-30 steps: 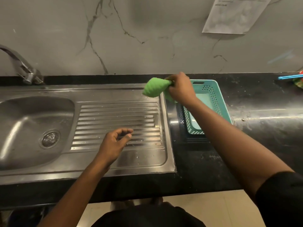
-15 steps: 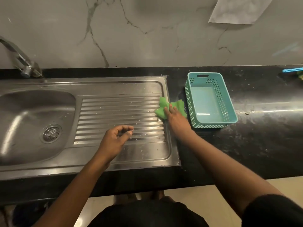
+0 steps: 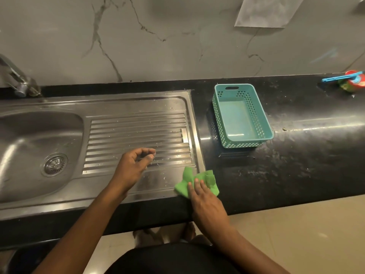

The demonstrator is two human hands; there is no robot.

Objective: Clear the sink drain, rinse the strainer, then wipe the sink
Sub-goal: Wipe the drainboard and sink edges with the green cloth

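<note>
**Cloth pressed at the sink's near right corner**

Nearest us, the right hand (image 3: 207,202) lies flat, fingers together, pressing a crumpled green cloth (image 3: 197,181) onto the near right corner of the stainless steel sink unit (image 3: 138,103), the cloth overlapping the black stone countertop (image 3: 296,165). Left of it, the left hand (image 3: 132,167) hangs above the ribbed drainboard (image 3: 138,139), fingers curled loosely with thumb near fingertips, holding nothing we can see. Farther left, the round metal strainer (image 3: 55,164) sits in the basin drain. Beyond, right of the sink, we note an empty teal perforated plastic basket (image 3: 242,115). A chrome tap (image 3: 17,80) stands at far left.
</note>
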